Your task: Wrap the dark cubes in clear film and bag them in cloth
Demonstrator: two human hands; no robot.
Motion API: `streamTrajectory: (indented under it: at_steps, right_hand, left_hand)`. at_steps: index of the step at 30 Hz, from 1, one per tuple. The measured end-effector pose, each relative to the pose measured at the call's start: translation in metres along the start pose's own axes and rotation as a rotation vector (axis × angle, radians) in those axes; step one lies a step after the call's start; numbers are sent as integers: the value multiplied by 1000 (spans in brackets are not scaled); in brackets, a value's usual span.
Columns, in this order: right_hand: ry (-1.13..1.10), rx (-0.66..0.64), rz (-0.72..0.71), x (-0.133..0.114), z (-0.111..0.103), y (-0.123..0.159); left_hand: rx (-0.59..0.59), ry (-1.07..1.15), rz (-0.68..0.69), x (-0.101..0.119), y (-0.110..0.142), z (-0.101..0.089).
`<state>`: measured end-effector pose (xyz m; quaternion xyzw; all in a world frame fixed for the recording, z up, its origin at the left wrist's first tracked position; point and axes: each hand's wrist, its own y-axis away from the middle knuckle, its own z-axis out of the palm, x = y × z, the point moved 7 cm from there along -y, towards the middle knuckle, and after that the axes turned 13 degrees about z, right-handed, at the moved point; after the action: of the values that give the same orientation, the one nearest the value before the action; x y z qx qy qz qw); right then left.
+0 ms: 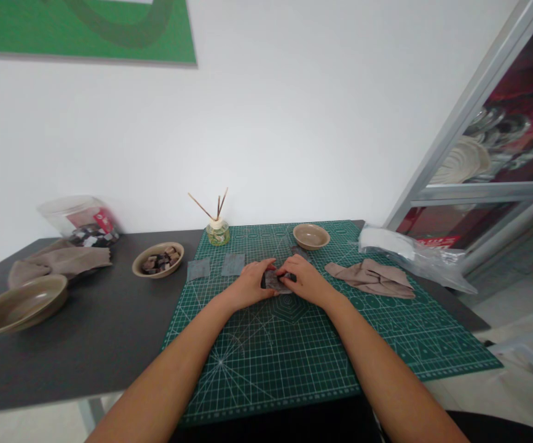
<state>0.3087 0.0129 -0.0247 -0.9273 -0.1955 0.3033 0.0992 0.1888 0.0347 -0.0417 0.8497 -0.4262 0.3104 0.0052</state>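
At the middle of the green cutting mat (294,357), a small dark grey sheet (276,283) lies between my two hands. My left hand (253,284) curls round its left side, thumb at the near edge and fingers at the far edge. From the right, my right hand (304,280) has its fingers pinched together over the sheet; a small dark bit shows at the fingertips, too small to name. Two thin grey squares, one nearer (233,264) and one farther left (198,269), lie flat on the mat. Another dark piece (299,252) is partly hidden behind my right hand.
A small tan bowl (311,236) stands behind my hands. To the left are a bowl of brown chunks (158,260), a larger bowl (19,304), a brown cloth (61,261) and a clear tub (82,218). A reed diffuser (218,231), another cloth (372,278) and a plastic bag (414,252) sit around the mat.
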Motion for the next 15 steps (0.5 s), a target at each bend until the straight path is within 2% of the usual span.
streamTrajectory:
  at_steps: [3, 10, 15]
  right_hand:
    - [-6, 7, 16, 4, -3, 1]
    - [1, -12, 37, -1, 4, -4]
    - [-1, -30, 44, -1, -1, 0]
  left_hand:
    - [-6, 5, 2, 0, 0, 1]
    - [-4, -14, -16, 0, 0, 0]
    - [-7, -2, -18, 0, 0, 0]
